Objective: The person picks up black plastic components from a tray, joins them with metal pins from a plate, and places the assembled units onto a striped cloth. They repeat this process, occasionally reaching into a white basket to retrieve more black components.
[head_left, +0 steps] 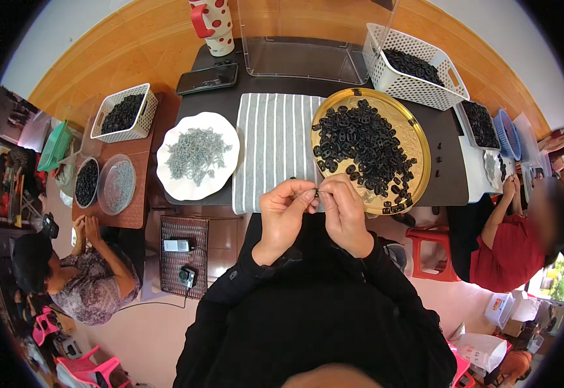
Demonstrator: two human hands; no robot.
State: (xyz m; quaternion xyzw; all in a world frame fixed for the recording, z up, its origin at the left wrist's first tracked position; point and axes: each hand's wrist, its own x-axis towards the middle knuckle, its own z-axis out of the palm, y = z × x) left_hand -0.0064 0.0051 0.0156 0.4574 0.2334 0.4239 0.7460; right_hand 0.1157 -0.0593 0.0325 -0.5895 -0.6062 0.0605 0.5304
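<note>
1. Both hands meet over the near edge of the dark table, above the striped cloth, bare cloth lying beyond them.
2. Left hand and right hand pinch a small black part between their fingers; its axis is too small to tell.
3. A gold tray of black parts lies just right, a white plate of grey pieces left.

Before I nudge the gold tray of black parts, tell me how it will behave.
The gold tray looks stiff and shallow, so it would probably slide flat over the dark table rather than tip. Its near edge seems to sit at the table edge, so a push toward you might drop it. The heaped black parts lie loose and would likely shift or spill.
</note>
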